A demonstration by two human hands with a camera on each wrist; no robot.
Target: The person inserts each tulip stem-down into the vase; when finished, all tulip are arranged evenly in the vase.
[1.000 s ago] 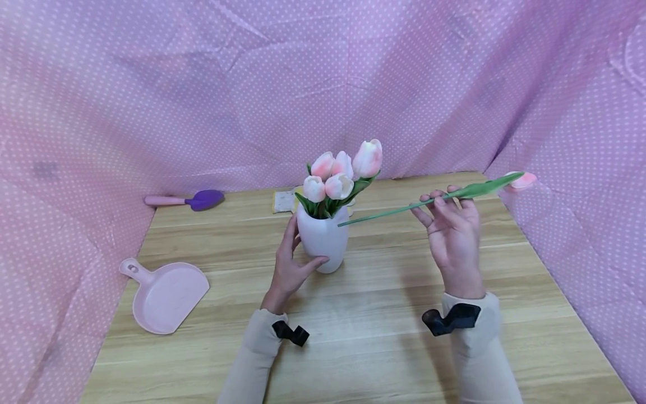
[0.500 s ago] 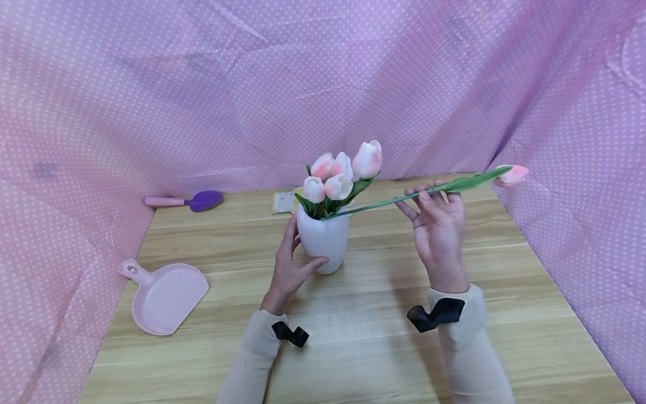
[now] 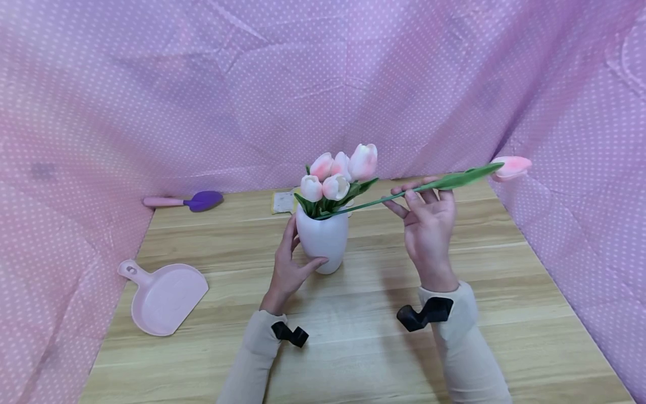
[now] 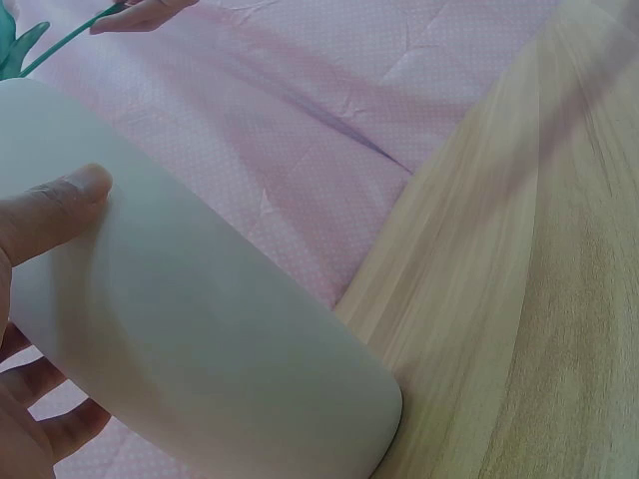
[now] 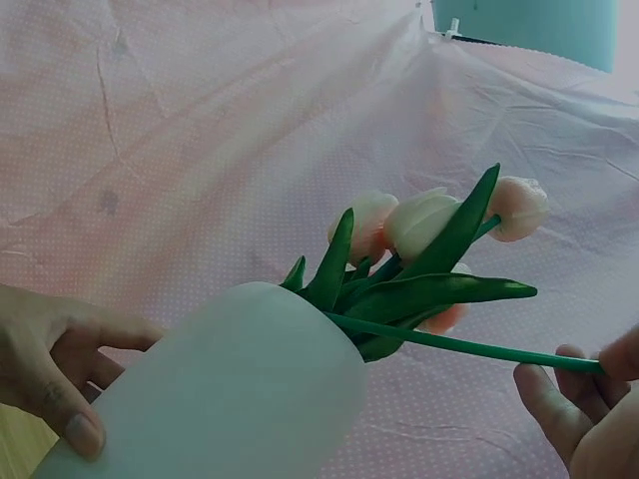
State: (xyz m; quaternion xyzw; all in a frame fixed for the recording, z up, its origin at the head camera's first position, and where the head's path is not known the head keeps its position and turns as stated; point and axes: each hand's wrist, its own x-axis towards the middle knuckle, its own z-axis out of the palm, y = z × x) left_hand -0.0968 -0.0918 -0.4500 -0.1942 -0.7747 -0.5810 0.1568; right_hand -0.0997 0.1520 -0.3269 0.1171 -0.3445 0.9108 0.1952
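Note:
A white vase (image 3: 323, 244) stands on the wooden table, holding several pink-and-white tulips (image 3: 336, 187) with green leaves. My left hand (image 3: 291, 269) grips the vase from its left side, thumb across the front, as the left wrist view also shows. To the right, my right hand (image 3: 429, 230) pinches the green stem of a single tulip (image 3: 511, 168) between thumb and fingers. That tulip lies nearly level, its bloom pointing right. In the right wrist view its stem (image 5: 449, 346) reaches the vase's mouth, and the lower end is hidden there among the leaves.
At the left of the table (image 3: 353, 348) lies a pink dustpan-shaped scoop (image 3: 169, 300). A small trowel (image 3: 202, 201) with a purple blade is at the back left. Behind the vase a pale, yellow-edged flat item (image 3: 284, 202) is partly hidden. Pink dotted cloth (image 3: 252, 84) hangs around the table.
My right hand has moved left with the single tulip, bringing its stem end from in front of the vase into its mouth. My left hand has stayed on the vase.

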